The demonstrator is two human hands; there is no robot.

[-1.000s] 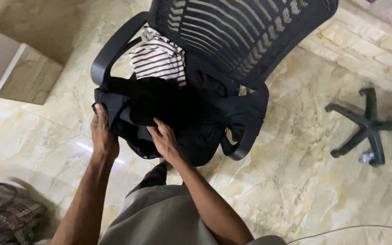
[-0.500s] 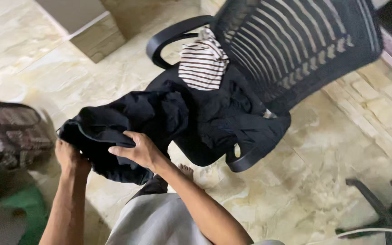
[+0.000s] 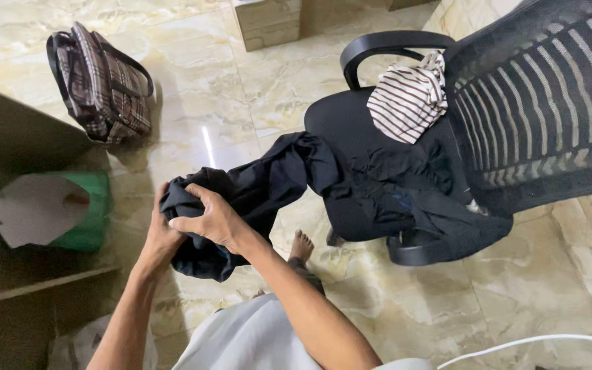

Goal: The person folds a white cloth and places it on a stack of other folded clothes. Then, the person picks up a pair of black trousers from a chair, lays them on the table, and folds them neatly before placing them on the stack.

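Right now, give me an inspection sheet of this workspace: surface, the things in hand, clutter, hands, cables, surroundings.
Surface: glossy marble tile floor; black mesh chair stands on it.
Things in hand: dark garment, bunched at one end in both hands, other end trailing onto the chair seat among more dark clothes.
Clutter: striped shirt on the seat against the backrest; plaid bag on the floor; green bin with a white liner.
Hands: left hand under the bundle, right hand on top, both gripping it.
Cables: one white cable along the floor, lower right.
Surroundings: shelf edge at left; bare foot beside the chair.
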